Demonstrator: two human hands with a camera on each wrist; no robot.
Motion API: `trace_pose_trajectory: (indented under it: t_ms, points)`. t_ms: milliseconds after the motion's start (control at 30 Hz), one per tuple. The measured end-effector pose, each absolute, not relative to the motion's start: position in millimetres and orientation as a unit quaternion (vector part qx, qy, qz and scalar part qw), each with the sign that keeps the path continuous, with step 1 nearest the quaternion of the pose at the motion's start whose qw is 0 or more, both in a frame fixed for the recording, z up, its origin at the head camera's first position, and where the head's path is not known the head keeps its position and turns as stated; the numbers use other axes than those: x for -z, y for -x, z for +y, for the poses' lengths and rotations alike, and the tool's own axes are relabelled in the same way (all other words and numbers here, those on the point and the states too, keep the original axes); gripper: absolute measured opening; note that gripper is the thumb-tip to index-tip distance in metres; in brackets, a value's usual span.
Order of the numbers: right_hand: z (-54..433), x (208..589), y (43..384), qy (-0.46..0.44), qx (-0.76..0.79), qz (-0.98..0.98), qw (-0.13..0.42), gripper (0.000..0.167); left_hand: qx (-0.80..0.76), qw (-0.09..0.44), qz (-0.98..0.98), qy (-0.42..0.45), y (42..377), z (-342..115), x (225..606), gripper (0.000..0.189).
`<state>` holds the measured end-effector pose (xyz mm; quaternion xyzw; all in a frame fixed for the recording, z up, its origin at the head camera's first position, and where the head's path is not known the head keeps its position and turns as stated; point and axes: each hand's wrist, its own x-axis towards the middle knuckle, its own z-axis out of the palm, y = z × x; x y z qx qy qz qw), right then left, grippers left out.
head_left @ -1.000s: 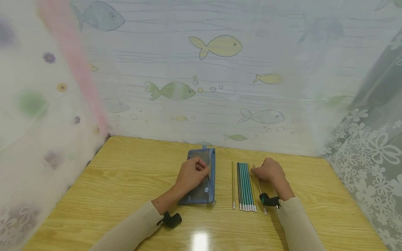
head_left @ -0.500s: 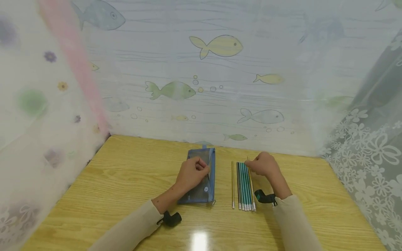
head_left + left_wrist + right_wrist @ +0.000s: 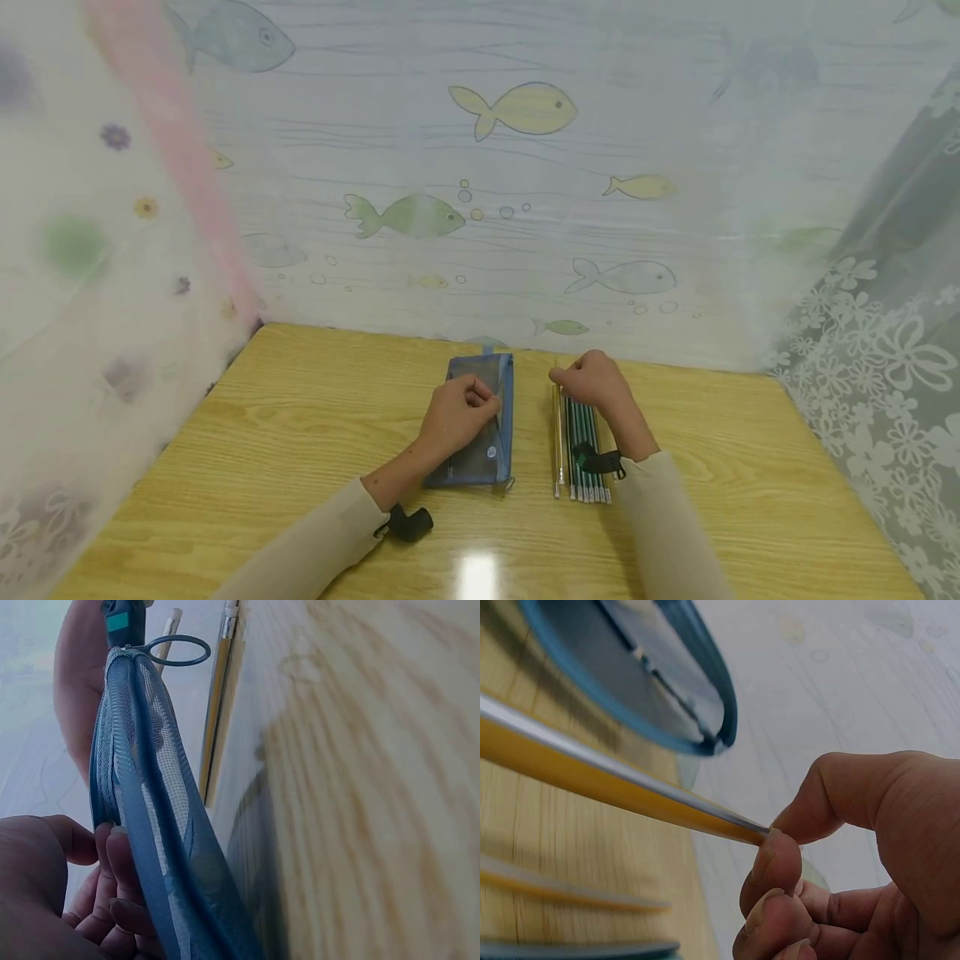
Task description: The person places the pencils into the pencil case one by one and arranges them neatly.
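One blue mesh pouch (image 3: 471,460) lies on the wood-grained surface (image 3: 285,433), its edge pinched in the grip of the left hand (image 3: 460,414), while to its right the right hand (image 3: 597,381) has its grip closed, thumb against fingers, on one yellow pencil (image 3: 630,776). Under the right hand sits one close-set row of mostly teal pencils (image 3: 582,421), too covered to count surely, with one loose yellow pencil (image 3: 570,885) just left of it. Smallest are one metal ring (image 3: 511,483) and one round white label (image 3: 492,452), both on the pouch.
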<state>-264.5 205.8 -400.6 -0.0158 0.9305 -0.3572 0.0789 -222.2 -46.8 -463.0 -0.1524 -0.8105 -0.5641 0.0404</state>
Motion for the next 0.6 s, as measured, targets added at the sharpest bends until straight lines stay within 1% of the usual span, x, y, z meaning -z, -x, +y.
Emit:
trace_pose_trajectory:
  t_ms: [200, 400, 600]
  points:
    - [195.7, 400.4, 266.8, 0.016, 0.372, 0.926, 0.064, 0.039, 0.567, 0.034, -0.809, 0.152, 221.7, -46.0, 462.5, 0.009]
    - [190.2, 402.2, 268.9, -0.004, 0.383, 0.921, 0.067, 0.036, 0.562, 0.031, -0.813, 0.146, 223.1, -46.2, 463.7, 0.01]
    - [187.5, 404.0, 270.6, -0.011, 0.392, 0.918, 0.058, 0.039, 0.56, 0.028, -0.815, 0.144, 223.9, -46.6, 463.6, 0.009]
